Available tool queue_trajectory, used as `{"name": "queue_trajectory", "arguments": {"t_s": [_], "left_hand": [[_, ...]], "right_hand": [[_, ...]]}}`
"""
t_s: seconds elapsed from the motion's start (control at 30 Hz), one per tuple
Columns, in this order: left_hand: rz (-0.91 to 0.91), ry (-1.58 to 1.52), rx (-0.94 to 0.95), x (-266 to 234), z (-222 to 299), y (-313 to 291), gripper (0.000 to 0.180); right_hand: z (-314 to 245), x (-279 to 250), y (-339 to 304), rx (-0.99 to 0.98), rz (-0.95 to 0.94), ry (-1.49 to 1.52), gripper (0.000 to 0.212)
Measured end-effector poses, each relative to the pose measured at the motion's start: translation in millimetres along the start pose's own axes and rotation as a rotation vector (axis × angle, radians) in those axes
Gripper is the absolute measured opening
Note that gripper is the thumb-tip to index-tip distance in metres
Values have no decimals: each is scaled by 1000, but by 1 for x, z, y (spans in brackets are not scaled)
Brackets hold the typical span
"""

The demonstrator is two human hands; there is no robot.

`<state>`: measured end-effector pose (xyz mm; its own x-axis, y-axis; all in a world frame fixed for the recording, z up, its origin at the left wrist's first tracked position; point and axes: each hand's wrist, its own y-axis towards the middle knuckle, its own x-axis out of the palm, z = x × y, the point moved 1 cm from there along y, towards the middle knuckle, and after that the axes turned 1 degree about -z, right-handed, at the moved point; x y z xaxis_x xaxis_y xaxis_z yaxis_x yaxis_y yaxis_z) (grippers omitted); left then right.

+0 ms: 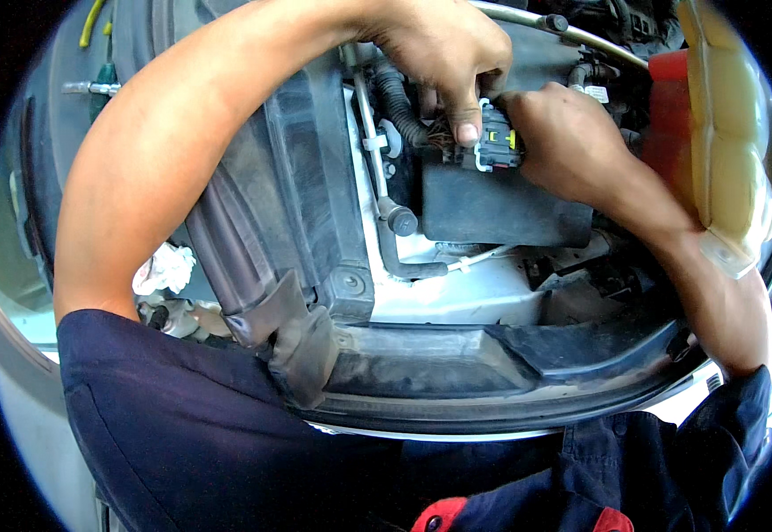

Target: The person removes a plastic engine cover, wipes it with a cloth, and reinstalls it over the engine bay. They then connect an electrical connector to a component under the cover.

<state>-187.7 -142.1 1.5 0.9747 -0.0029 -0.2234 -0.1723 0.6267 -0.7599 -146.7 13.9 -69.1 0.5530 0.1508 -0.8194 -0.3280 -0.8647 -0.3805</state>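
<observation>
In the engine bay, a grey-black wiring connector (497, 146) with a yellow tab and a pale lever frame is between my two hands, just above a black plastic box (506, 211). My left hand (444, 55) reaches down from above and is closed on it, its thumb pressing the left side where the wires enter. From the right, my right hand (568, 137) grips the connector's other side with curled fingers. Its fingertips are mostly hidden. A black corrugated wire sleeve (395, 99) leads to the wires beside my left thumb. I cannot tell whether the connector is plugged into anything.
A yellowed plastic reservoir (727, 133) rises beside my right forearm. A metal rod (519, 15) crosses the top. Left of the box runs a thin pipe (370, 129). Crumpled white material (166, 269) and a metal-tipped tool (92, 88) lie at left. Black trim (421, 363) borders the near edge.
</observation>
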Motion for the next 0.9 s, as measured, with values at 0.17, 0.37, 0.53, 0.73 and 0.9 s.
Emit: {"name": "queue_trajectory", "arguments": {"t_s": [0.17, 0.37, 0.53, 0.73, 0.9], "left_hand": [[39, 15, -50, 3, 4, 3, 48], [79, 54, -89, 3, 10, 3, 51], [83, 25, -71, 6, 8, 2, 52], [119, -5, -76, 9, 8, 6, 54], [25, -69, -125, 6, 4, 11, 63]], "right_hand": [[0, -2, -1, -9, -7, 2, 12], [1, 1, -3, -4, 14, -7, 9], [-4, -6, -1, 34, -86, 18, 10], [0, 2, -7, -22, 72, 10, 9], [4, -4, -1, -103, -64, 3, 12]]}}
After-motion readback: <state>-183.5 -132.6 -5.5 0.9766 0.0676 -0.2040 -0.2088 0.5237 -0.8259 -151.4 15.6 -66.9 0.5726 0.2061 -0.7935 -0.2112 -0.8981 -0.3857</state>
